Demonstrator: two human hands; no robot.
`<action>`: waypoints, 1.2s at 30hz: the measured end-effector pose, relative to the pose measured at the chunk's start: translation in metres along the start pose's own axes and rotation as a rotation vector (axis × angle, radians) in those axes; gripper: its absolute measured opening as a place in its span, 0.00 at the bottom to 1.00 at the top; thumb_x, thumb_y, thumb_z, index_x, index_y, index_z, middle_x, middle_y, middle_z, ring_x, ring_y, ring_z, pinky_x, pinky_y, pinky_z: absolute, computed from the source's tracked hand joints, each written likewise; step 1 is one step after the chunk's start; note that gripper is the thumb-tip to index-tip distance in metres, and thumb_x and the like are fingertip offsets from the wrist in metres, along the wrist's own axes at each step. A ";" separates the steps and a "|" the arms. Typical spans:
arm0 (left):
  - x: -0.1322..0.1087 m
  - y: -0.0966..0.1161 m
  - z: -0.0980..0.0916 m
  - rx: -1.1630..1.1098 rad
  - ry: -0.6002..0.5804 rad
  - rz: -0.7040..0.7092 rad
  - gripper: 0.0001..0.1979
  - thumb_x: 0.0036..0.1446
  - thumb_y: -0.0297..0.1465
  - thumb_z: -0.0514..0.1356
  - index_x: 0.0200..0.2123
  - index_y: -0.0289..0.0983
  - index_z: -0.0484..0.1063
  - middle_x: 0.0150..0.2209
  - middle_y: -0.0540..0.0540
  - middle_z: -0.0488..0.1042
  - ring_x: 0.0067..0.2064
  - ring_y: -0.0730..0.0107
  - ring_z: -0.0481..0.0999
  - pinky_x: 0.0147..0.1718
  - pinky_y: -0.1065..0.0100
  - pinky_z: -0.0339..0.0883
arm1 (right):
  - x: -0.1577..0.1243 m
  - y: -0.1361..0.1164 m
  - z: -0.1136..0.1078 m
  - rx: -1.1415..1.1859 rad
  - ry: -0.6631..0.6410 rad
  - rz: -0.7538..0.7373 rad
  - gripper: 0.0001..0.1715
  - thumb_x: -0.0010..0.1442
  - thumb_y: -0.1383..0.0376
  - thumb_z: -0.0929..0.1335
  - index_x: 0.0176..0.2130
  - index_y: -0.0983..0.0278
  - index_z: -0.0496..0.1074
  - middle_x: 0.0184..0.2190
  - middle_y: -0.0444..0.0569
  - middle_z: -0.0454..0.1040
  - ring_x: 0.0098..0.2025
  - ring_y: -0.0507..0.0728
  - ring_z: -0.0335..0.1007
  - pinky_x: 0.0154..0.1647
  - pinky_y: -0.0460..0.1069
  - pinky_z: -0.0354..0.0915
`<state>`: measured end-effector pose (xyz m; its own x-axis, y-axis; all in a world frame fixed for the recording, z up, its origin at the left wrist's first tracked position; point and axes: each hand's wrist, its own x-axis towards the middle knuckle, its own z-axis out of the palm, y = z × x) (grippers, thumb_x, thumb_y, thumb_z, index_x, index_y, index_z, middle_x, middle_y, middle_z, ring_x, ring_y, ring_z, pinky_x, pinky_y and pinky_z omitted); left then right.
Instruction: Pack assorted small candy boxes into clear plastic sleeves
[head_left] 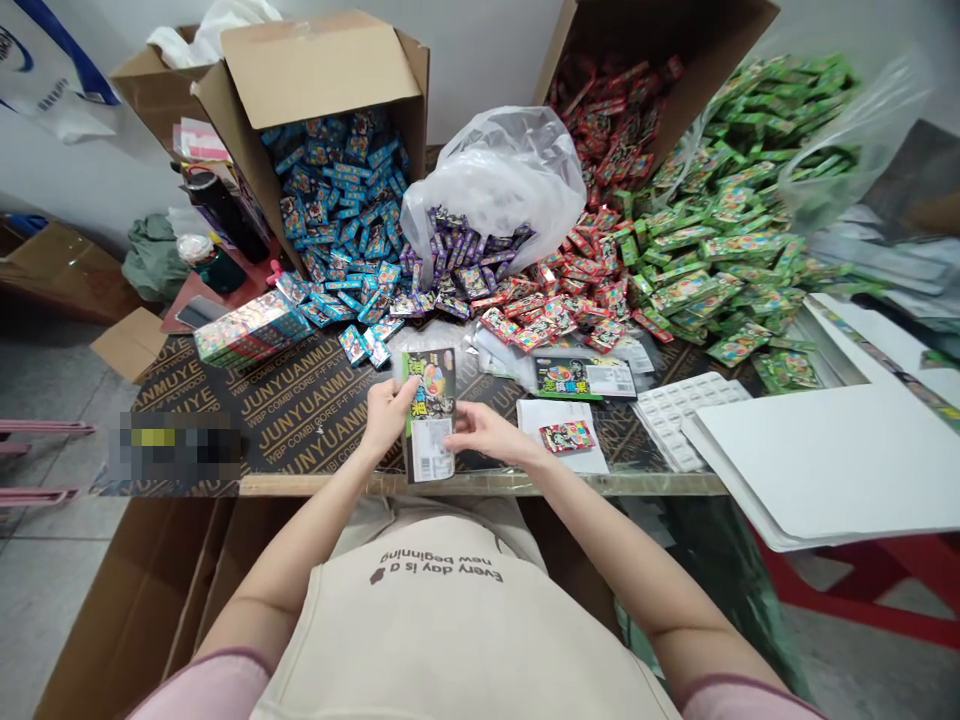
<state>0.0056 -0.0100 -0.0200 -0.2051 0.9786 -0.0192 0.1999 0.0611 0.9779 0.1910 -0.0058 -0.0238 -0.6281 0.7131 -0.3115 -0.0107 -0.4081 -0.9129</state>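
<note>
Glossy pouch [429, 415], long axis away from the person, gripped by left hand [386, 415], right hand [480, 432].

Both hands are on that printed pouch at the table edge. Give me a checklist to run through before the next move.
1. Grip on pouch, left hand at its left edge, right hand at its right edge: ok.
2. Mouth of pouch open: cannot tell.
3. Heaps of blue packets, purple packets, red packets, green packets beyond the pouch, unblocked: ok.
4. One loose packet lies on white sheet beside right hand: ok.
5. Heaps kept apart by colour: not ok, edges mingle.
</note>
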 end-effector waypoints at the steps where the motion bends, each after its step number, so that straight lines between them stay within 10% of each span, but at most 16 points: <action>1: 0.002 -0.002 0.000 -0.007 -0.015 0.014 0.24 0.51 0.45 0.59 0.15 0.37 0.54 0.16 0.55 0.52 0.21 0.79 0.53 0.20 0.73 0.48 | -0.001 0.005 -0.002 -0.018 0.018 0.015 0.27 0.40 0.58 0.78 0.39 0.66 0.72 0.27 0.43 0.76 0.26 0.51 0.70 0.26 0.45 0.67; 6: -0.003 -0.018 -0.004 -0.151 -0.425 -0.137 0.20 0.40 0.42 0.69 0.29 0.34 0.69 0.23 0.52 0.70 0.24 0.74 0.69 0.23 0.73 0.63 | -0.004 0.025 -0.016 -0.064 0.187 0.006 0.26 0.41 0.55 0.77 0.36 0.66 0.71 0.23 0.42 0.75 0.24 0.52 0.69 0.25 0.46 0.66; 10: -0.009 -0.027 -0.004 -0.253 -0.521 -0.221 0.23 0.41 0.41 0.70 0.37 0.32 0.73 0.31 0.46 0.77 0.30 0.69 0.75 0.27 0.70 0.70 | -0.003 0.022 -0.022 -0.047 0.308 -0.109 0.27 0.44 0.55 0.76 0.41 0.63 0.68 0.26 0.41 0.76 0.27 0.53 0.73 0.32 0.48 0.69; 23: -0.029 -0.002 0.019 -0.514 -0.320 -0.160 0.20 0.43 0.37 0.70 0.41 0.36 0.78 0.42 0.44 0.80 0.45 0.60 0.78 0.48 0.62 0.67 | 0.005 -0.015 0.015 0.154 0.699 -0.386 0.21 0.58 0.48 0.64 0.33 0.61 0.73 0.33 0.50 0.80 0.44 0.60 0.75 0.51 0.57 0.68; 27: -0.030 0.011 0.022 -0.690 -0.078 -0.348 0.18 0.45 0.43 0.66 0.32 0.34 0.78 0.33 0.44 0.81 0.37 0.64 0.78 0.39 0.66 0.69 | 0.003 -0.024 0.021 0.294 0.601 -0.319 0.08 0.48 0.59 0.70 0.28 0.61 0.73 0.30 0.47 0.80 0.41 0.60 0.77 0.49 0.56 0.69; 31: -0.019 0.030 0.014 -0.621 -0.175 -0.478 0.10 0.39 0.34 0.66 0.26 0.34 0.76 0.29 0.46 0.79 0.30 0.69 0.76 0.31 0.69 0.66 | -0.004 -0.028 0.010 0.285 0.426 -0.169 0.09 0.42 0.62 0.73 0.28 0.62 0.74 0.32 0.47 0.81 0.39 0.61 0.78 0.46 0.57 0.71; 36: -0.016 0.049 0.002 -0.303 -0.119 -0.039 0.08 0.40 0.27 0.65 0.28 0.38 0.79 0.32 0.46 0.81 0.37 0.65 0.78 0.42 0.63 0.69 | -0.015 -0.027 0.004 -0.115 0.589 -0.415 0.12 0.47 0.57 0.75 0.33 0.59 0.79 0.36 0.47 0.81 0.42 0.61 0.78 0.52 0.57 0.68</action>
<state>0.0207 -0.0222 0.0278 -0.0899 0.9939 -0.0644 -0.1042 0.0549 0.9930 0.1975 -0.0072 0.0062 -0.0666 0.9978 0.0052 -0.0551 0.0015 -0.9985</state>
